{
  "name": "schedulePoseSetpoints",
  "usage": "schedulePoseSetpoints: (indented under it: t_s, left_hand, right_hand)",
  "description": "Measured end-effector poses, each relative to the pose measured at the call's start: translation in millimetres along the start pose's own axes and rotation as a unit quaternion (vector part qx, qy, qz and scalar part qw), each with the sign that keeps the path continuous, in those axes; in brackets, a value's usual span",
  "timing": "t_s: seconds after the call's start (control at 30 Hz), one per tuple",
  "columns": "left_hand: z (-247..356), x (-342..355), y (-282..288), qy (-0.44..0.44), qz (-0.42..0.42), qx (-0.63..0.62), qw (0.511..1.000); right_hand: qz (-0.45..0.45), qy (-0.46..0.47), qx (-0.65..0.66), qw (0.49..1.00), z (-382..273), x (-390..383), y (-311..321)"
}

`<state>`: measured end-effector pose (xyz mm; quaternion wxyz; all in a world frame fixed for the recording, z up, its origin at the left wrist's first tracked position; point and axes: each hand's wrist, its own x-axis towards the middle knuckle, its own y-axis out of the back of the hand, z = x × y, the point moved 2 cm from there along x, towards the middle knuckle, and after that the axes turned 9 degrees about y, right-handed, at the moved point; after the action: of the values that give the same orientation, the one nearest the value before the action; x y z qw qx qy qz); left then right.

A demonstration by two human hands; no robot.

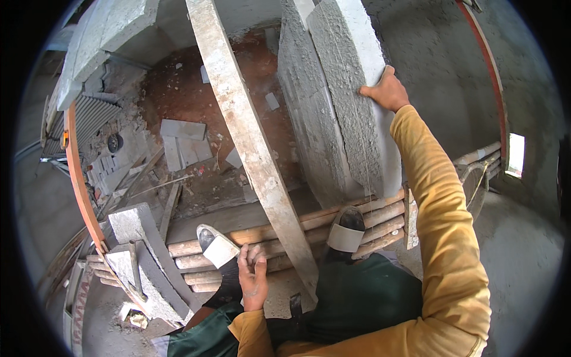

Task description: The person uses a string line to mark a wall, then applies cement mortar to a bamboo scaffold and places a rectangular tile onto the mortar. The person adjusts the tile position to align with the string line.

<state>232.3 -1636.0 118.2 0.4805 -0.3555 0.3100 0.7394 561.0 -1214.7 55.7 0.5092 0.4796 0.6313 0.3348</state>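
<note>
My right hand (pixel 389 90) reaches up and grips the edge of a grey masonry wall (pixel 351 77), thumb on its rough face and fingers round the smoother side. A thin string (pixel 360 128) runs down along that rough face. My left hand (pixel 253 278) is held low in front of me beside my left sandal (pixel 219 246), fingers loosely bent and apart, with nothing seen in it. My feet rest on a platform of round wooden poles (pixel 309 222); the right sandal (pixel 347 233) stands near the foot of the wall.
A long, mortar-stained plank (pixel 241 107) slants up across the middle. A hand tool (pixel 135 271) lies on the low wall (pixel 160 282) at left, near an orange-brown upright (pixel 80 172). Far below are a red dirt floor (pixel 172 89), loose tiles (pixel 184 146) and rubble. A wheel (pixel 474 185) shows at right.
</note>
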Motion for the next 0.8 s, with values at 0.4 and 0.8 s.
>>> schedulePoseSetpoints:
  t_s: [0.4,0.8]
  left_hand:
    - [10,6,-9,-0.033,0.015,0.004,0.999]
    - [31,16,-20,0.001,-0.004,0.029,1.000]
  right_hand:
    - [-0.038,-0.028,-0.022,0.999,-10,31,-30]
    - [-0.030,-0.069,-0.035,0.997,-12,33,-34]
